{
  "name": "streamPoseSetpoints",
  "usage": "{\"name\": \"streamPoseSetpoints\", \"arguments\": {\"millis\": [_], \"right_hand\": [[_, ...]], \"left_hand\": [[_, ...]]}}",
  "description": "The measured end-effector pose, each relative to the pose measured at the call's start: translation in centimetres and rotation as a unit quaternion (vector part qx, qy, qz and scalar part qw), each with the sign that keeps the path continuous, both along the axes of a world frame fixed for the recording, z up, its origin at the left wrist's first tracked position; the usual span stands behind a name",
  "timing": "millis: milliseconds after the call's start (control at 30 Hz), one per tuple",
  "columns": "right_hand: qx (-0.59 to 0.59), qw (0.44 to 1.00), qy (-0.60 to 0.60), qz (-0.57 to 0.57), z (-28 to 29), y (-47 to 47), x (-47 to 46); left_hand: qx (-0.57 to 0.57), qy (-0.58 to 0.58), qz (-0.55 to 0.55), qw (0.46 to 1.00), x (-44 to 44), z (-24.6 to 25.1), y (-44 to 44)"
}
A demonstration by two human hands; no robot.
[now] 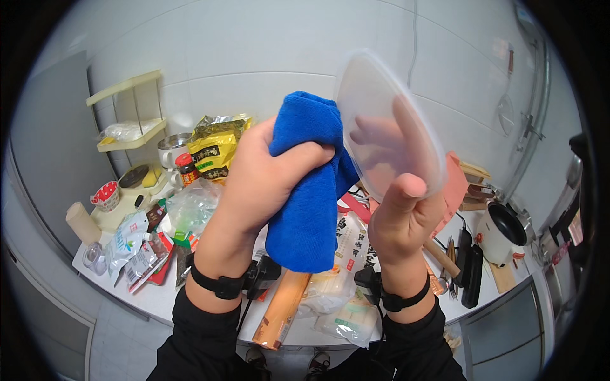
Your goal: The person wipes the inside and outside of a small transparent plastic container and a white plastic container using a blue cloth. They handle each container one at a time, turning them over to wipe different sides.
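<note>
My left hand (267,176) grips a folded blue cloth (307,205), its thumb across the front and the cloth's lower part hanging down. My right hand (405,219) holds up a translucent plastic lid (376,95) by its lower edge, thumb on the near side; its other fingers show blurred through the plastic. Cloth and lid are side by side above the table; whether they touch I cannot tell. Beneath them lie an orange cylindrical pack (282,309) and clear packs of pale food (350,319).
White table (157,305) with bagged food. At left: a tiered cream rack (131,143), a red-lidded jar (186,169), a yellow food bag (214,155), a polka-dot cup (105,196). At right: a white electric pot (500,233), a black elongated case (472,276), a wooden rolling pin (442,258).
</note>
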State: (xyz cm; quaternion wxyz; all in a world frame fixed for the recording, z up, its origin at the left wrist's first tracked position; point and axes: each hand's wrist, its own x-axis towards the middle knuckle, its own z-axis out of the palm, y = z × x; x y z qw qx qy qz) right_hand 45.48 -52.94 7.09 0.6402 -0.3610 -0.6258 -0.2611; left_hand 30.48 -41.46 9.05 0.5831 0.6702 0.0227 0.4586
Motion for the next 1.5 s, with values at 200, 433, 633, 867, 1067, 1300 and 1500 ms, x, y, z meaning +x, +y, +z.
{"name": "streamPoseSetpoints", "arguments": {"millis": [200, 433, 633, 867, 1067, 1300, 1500], "right_hand": [[0.059, 0.996, 0.059, 0.038, -0.7, 0.7, -0.6], [0.068, 0.996, 0.038, 0.041, -1.2, 1.2, 0.0], [0.062, 0.990, -0.016, 0.126, -1.2, 1.7, 1.0], [-0.007, 0.992, -0.104, 0.072, 0.0, 0.8, 1.5], [-0.051, 0.988, -0.103, 0.108, 0.5, 0.5, 1.7], [-0.027, 0.992, -0.117, 0.031, 1.2, -0.4, 1.5], [-0.056, 0.987, -0.152, 0.013, 1.6, -0.1, 2.4]], "left_hand": [[-0.114, -0.013, -0.115, 0.987, -0.5, 0.3, -0.9], [-0.196, -0.010, -0.165, 0.966, -0.3, 0.1, -2.8], [-0.179, -0.032, -0.145, 0.973, -0.3, -0.1, -2.8], [-0.162, -0.074, -0.101, 0.979, 0.2, -0.6, -2.8], [-0.134, -0.069, -0.141, 0.978, 1.2, -0.8, -1.0], [-0.088, -0.077, -0.128, 0.985, 1.9, -1.4, -0.7], [-0.053, -0.122, -0.035, 0.991, 1.7, -1.1, -0.1]]}}
